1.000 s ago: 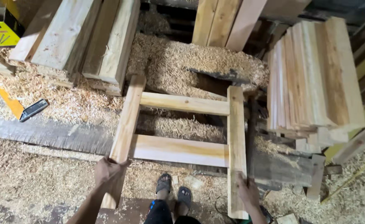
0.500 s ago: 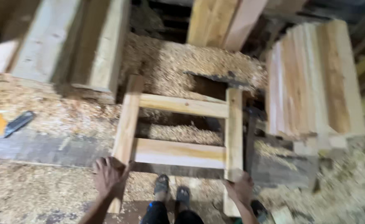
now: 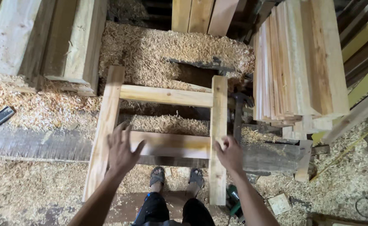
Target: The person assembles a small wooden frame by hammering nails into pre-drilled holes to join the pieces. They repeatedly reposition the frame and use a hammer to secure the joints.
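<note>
A pale wooden frame [image 3: 167,96] made of two long side boards and two cross boards lies tilted over sawdust in front of me. My left hand [image 3: 120,148] hovers with spread fingers over the lower cross board [image 3: 175,144], beside the left side board [image 3: 103,129]. My right hand [image 3: 230,154] rests against the right side board [image 3: 218,125], fingers curled at its edge. My sandalled feet [image 3: 176,178] stand just below the frame.
A stack of upright boards [image 3: 297,62] stands to the right. Thick timbers [image 3: 46,39] lie at the upper left. A hammer [image 3: 238,113] rests next to the frame's right side. A green power tool [image 3: 235,200] lies by my right foot. Sawdust covers the floor.
Both hands have moved up from the lower ends of the side boards toward the lower cross board. The camera has shifted closer to the frame.
</note>
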`<action>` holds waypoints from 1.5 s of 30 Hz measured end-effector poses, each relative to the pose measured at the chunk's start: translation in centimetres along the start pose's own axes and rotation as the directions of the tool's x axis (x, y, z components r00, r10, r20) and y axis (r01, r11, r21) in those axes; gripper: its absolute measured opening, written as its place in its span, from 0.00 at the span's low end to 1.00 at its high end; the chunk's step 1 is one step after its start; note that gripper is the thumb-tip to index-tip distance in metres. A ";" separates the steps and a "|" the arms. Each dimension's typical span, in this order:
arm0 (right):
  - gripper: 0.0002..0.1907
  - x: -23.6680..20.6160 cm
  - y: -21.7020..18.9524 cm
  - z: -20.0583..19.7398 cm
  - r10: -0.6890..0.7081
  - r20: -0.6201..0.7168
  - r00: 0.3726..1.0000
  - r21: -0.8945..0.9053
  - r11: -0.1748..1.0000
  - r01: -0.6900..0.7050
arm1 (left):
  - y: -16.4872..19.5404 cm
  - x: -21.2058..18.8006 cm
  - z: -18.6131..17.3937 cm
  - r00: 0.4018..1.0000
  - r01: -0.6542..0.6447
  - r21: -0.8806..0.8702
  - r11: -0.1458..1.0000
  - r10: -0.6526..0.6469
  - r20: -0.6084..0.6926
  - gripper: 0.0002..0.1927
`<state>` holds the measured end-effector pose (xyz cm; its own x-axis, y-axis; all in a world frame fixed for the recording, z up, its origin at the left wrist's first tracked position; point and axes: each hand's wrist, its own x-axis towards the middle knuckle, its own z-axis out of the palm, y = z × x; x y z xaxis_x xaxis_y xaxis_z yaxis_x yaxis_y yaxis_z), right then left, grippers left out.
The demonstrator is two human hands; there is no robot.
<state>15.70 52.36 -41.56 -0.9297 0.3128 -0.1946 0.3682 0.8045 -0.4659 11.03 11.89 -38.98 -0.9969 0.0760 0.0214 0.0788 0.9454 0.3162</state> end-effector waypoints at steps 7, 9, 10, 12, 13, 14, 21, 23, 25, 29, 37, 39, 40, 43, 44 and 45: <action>0.18 5.2 3.0 -2.2 0.015 -0.240 0.971 0.240 0.970 0.044 | 13.5 2.6 2.9 0.983 -0.179 -0.207 0.962 0.167 -0.076 0.47; 0.18 6.0 3.6 -2.9 0.064 -0.213 0.975 0.232 0.973 -0.013 | 16.5 3.8 4.1 0.980 -0.198 -0.143 0.970 0.191 -0.059 0.48; 0.18 6.4 3.8 -3.1 0.068 -0.202 0.977 0.234 0.972 -0.019 | 17.8 4.4 4.6 0.976 -0.218 -0.189 0.958 0.210 -0.064 0.48; 0.21 7.1 4.1 -3.2 0.091 -0.171 0.981 0.204 0.978 -0.055 | 20.1 5.1 5.6 0.971 -0.241 -0.281 0.929 0.233 -0.060 0.48; 0.23 7.6 4.3 -3.0 0.105 -0.160 0.982 0.174 0.982 -0.077 | 21.1 5.5 6.0 0.972 -0.233 -0.290 0.928 0.230 -0.044 0.49; 0.26 8.1 4.6 -2.8 0.118 -0.151 0.982 0.145 0.985 -0.096 | 22.1 5.9 6.5 0.973 -0.226 -0.298 0.927 0.228 -0.030 0.50; 0.33 12.5 9.1 0.8 0.137 -0.046 0.989 0.114 0.985 -0.132 | 25.3 9.4 9.5 0.982 -0.073 -0.294 0.953 0.120 0.144 0.56; 0.34 13.6 10.0 1.5 0.200 0.109 0.974 0.041 0.978 -0.205 | 25.2 10.9 10.1 0.979 -0.085 -0.250 0.964 0.128 0.158 0.58; 0.25 13.9 10.5 1.6 0.054 0.027 0.998 0.141 0.988 -0.057 | 25.0 11.7 10.5 0.968 -0.066 -0.242 0.968 0.121 0.220 0.61; 0.13 12.7 9.4 0.4 0.250 0.397 0.883 0.759 0.451 -0.469 | 25.3 16.0 10.9 0.938 -0.058 -0.170 0.984 0.112 0.327 0.74; 0.08 9.9 3.2 -5.8 0.319 0.509 0.799 0.776 0.230 -0.587 | 25.6 20.0 11.9 0.866 -0.031 0.033 0.999 0.010 0.501 0.78; 0.07 9.9 2.4 -6.0 0.399 0.516 0.758 0.737 0.243 -0.631 | 25.6 20.1 11.7 0.857 -0.011 0.018 1.000 0.000 0.516 0.80; 0.06 10.1 2.2 -5.8 0.470 0.512 0.720 0.703 0.252 -0.665 | 25.7 20.2 11.6 0.841 0.000 0.017 1.000 -0.009 0.540 0.80; 0.06 10.9 2.2 -5.2 0.421 0.500 0.757 0.712 0.298 -0.636 | 25.8 20.4 11.9 0.837 0.019 0.010 1.000 -0.021 0.547 0.80; 0.08 11.1 2.3 -5.1 0.381 0.511 0.770 0.716 0.308 -0.627 | 25.7 20.4 12.3 0.838 0.025 0.002 1.000 -0.022 0.546 0.80; 0.09 11.3 2.5 -5.1 0.405 0.497 0.767 0.706 0.326 -0.629 | 25.6 20.4 12.9 0.841 0.030 -0.006 1.000 -0.021 0.540 0.80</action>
<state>6.09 60.51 -40.54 -0.5588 0.3154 -0.7670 0.7123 -0.2909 -0.6387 -7.26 41.76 -42.62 -0.8383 0.2148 -0.5010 0.0493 0.9452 0.3227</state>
